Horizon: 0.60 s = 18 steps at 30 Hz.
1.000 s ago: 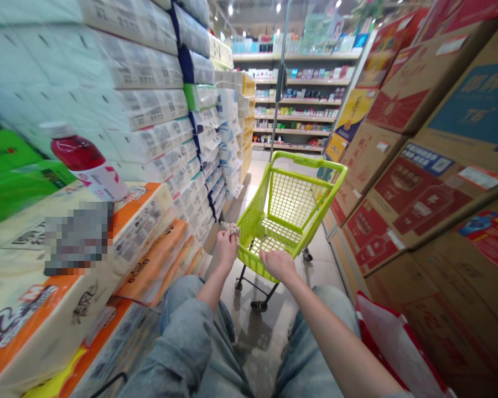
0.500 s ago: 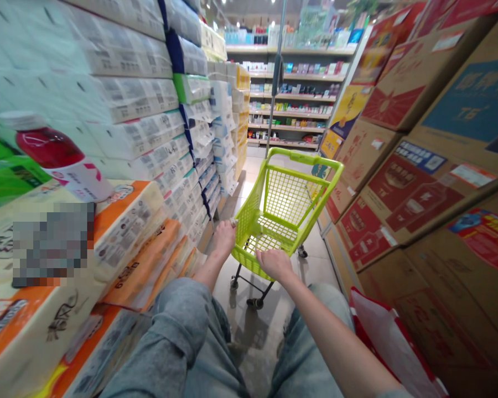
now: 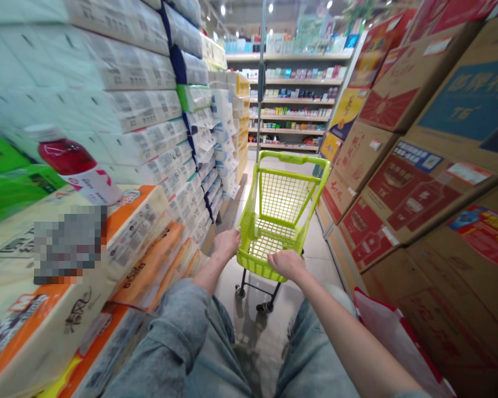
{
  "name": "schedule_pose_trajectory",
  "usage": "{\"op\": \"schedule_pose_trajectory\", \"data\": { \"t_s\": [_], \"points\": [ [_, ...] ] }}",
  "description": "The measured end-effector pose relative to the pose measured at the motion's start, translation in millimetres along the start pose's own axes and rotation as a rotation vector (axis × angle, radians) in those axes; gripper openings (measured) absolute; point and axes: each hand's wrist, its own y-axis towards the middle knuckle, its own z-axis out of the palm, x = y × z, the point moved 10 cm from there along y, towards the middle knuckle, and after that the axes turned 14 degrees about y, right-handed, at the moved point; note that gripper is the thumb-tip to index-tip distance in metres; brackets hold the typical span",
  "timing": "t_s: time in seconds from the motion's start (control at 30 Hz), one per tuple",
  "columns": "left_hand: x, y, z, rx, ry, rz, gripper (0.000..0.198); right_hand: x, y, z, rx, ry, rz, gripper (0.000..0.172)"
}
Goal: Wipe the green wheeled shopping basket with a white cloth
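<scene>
A small lime-green shopping cart (image 3: pixel 274 221) stands on the floor in front of me, with its handle bar end pointing away. My left hand (image 3: pixel 227 243) is closed on the basket's near left corner. My right hand (image 3: pixel 288 263) is closed over the rim at the near right side, thumb inside. The slatted basket looks empty. Black legs and caster wheels (image 3: pixel 265 306) show beneath it. My knees are on either side of the floor space before the cart.
Tissue packs (image 3: pixel 141 138) are stacked high on the left. A red drink bottle (image 3: pixel 81 166) and a blurred-out flat object (image 3: pixel 70 243) lie or stand on a nearer pack. Cartons (image 3: pixel 415 188) line the right, with a red-edged bag (image 3: pixel 392 337) below. Shelves (image 3: pixel 290 99) and a pole (image 3: pixel 261 83) stand ahead.
The cart has turned a little: its far end has swung left and its near end right. Both hands have shifted right with it, still gripping. The view has tilted slightly.
</scene>
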Motion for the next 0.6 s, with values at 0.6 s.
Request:
{"op": "schedule_pose_trajectory", "data": {
  "t_s": [0.6],
  "points": [
    [-15, -12, -1.8, 0.013, -0.083, -0.002, 0.054, -21, 24, 15, 0.12, 0.216, 0.136, 0.059]
  ]
}}
